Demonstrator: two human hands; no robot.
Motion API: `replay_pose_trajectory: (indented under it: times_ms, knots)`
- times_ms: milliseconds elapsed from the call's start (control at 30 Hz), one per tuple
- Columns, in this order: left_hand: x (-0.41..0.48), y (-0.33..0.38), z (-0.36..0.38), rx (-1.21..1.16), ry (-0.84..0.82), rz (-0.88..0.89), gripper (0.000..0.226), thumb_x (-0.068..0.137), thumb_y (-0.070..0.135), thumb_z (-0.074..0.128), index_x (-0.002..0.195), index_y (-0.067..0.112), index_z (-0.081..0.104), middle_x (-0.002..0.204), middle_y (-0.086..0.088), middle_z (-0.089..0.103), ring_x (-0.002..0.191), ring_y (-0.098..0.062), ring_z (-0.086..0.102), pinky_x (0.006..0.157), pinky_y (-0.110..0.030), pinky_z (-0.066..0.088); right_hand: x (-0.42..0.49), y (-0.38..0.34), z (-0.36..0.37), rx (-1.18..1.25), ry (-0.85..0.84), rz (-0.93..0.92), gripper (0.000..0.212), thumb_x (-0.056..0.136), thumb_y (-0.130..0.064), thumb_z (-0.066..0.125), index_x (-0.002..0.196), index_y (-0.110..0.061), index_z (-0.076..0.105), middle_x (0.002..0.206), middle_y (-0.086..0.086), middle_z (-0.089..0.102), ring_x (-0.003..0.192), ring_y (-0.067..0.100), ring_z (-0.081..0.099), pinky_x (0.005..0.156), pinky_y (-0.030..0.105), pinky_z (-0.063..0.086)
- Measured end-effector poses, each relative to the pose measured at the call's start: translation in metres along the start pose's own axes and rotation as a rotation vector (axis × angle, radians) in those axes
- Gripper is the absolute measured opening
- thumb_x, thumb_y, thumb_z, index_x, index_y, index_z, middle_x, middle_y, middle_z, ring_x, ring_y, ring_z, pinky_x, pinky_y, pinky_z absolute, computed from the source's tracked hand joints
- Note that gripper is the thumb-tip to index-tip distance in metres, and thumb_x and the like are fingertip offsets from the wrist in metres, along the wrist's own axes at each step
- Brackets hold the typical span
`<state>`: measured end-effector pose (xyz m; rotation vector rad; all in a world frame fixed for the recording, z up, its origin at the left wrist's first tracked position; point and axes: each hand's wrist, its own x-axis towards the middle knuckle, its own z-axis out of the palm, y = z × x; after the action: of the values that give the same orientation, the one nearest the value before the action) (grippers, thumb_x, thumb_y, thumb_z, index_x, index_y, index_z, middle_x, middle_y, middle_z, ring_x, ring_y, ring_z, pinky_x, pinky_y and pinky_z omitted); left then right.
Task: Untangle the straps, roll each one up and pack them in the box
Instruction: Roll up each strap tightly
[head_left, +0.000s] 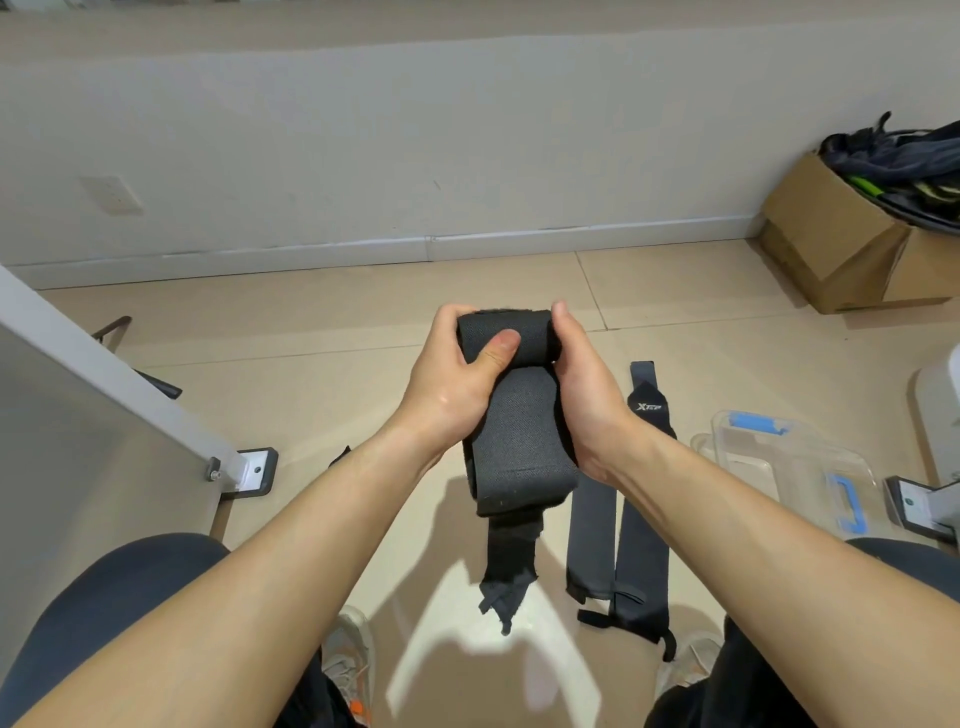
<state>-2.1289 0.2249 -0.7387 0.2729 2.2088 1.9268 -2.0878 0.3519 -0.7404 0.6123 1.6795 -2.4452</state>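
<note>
At frame centre your left hand (457, 379) curls round the rolled top of a black strap (519, 441), thumb pressed on the roll. Your right hand (582, 395) clasps the roll's other end, and the tail hangs loose below. Further right, two straps (618, 499) lie flat on the floor (311, 332), one printed "XTEP". The clear box (779, 467) sits at lower right.

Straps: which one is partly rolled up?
The black strap gripped by the left hand and right hand: its top end is wound into a roll, its tail hanging. The two dark straps on the floor lie flat, unrolled.
</note>
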Motion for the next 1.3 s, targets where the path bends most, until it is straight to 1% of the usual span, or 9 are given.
replay_pose_trajectory:
  times_ms: [167,333,433,533,667,800,933,1133,1300]
  knots:
    - [0.000,0.001,0.000,0.110,-0.073,0.067,0.032,0.082,0.042,0.067,0.106,0.036,0.047,0.095,-0.002,0.070,0.090,-0.026,0.068,0.086,-0.048,0.056,0.000,-0.002,-0.005,-0.124,0.027,-0.140,0.045,0.105,-0.054,0.041,0.110,-0.018,0.067,0.084,-0.006,0.079,0.078,0.011,0.076,0.062,0.024,0.058]
    - [0.001,0.002,0.000,-0.176,-0.099,-0.204,0.052,0.078,0.045,0.078,0.120,0.018,0.065,0.109,-0.003,0.076,0.101,-0.019,0.073,0.102,-0.049,0.054,0.003,0.002,-0.003,-0.215,0.079,-0.242,0.046,0.104,-0.050,0.047,0.121,-0.010,0.061,0.112,0.008,0.075,0.106,0.024,0.072,0.094,0.042,0.058]
    - [0.003,0.008,-0.001,-0.238,-0.109,-0.287,0.057,0.082,0.053,0.072,0.120,0.010,0.070,0.114,-0.011,0.076,0.105,-0.026,0.073,0.098,-0.045,0.055,0.004,0.003,0.000,-0.259,0.073,-0.264,0.046,0.099,-0.050,0.051,0.123,-0.011,0.056,0.118,0.009,0.072,0.112,0.023,0.070,0.100,0.046,0.054]
    - [0.006,0.006,-0.005,-0.244,-0.038,-0.260,0.059,0.080,0.046,0.076,0.120,0.004,0.067,0.115,-0.018,0.074,0.103,-0.031,0.073,0.091,-0.043,0.058,0.003,0.002,-0.001,-0.181,0.048,-0.228,0.032,0.107,-0.036,0.051,0.126,-0.011,0.055,0.118,0.007,0.071,0.108,0.018,0.071,0.093,0.036,0.057]
    - [0.009,0.003,-0.006,-0.247,0.055,-0.274,0.041,0.093,0.033,0.073,0.121,0.005,0.062,0.116,-0.017,0.073,0.100,-0.029,0.073,0.088,-0.043,0.061,-0.002,0.001,-0.002,-0.170,0.013,-0.136,0.036,0.103,-0.042,0.056,0.126,-0.015,0.059,0.113,0.002,0.073,0.101,0.013,0.073,0.085,0.030,0.058]
    - [0.016,0.003,-0.014,-0.287,0.196,-0.255,0.059,0.082,0.045,0.076,0.124,0.007,0.059,0.117,-0.014,0.073,0.106,-0.031,0.072,0.092,-0.050,0.059,-0.005,0.005,-0.004,-0.311,-0.054,-0.080,0.032,0.102,-0.041,0.058,0.120,-0.015,0.062,0.103,0.001,0.076,0.092,0.014,0.074,0.070,0.028,0.055]
    - [0.023,0.001,-0.021,-0.374,0.318,-0.288,0.045,0.096,0.040,0.069,0.129,0.011,0.057,0.120,-0.008,0.072,0.107,-0.026,0.072,0.091,-0.047,0.060,-0.007,0.014,-0.002,-0.401,-0.023,-0.161,0.023,0.102,-0.037,0.059,0.120,-0.025,0.051,0.097,0.003,0.076,0.088,0.018,0.074,0.079,0.038,0.058]
    - [0.028,0.000,-0.027,-0.327,0.405,-0.222,0.052,0.083,0.048,0.071,0.121,0.016,0.055,0.117,-0.005,0.071,0.108,-0.024,0.070,0.098,-0.051,0.056,-0.010,0.016,-0.001,-0.427,0.056,-0.198,0.024,0.097,-0.043,0.064,0.101,-0.023,0.051,0.084,0.003,0.071,0.074,0.015,0.066,0.075,0.036,0.050]
    - [0.030,-0.001,-0.031,-0.141,0.462,-0.094,0.035,0.097,0.032,0.068,0.122,0.021,0.047,0.109,0.010,0.060,0.104,-0.012,0.061,0.085,-0.023,0.049,-0.008,0.020,-0.005,-0.586,0.070,-0.192,0.022,0.096,-0.036,0.069,0.092,-0.020,0.054,0.064,-0.009,0.058,0.059,0.007,0.054,0.064,0.027,0.043]
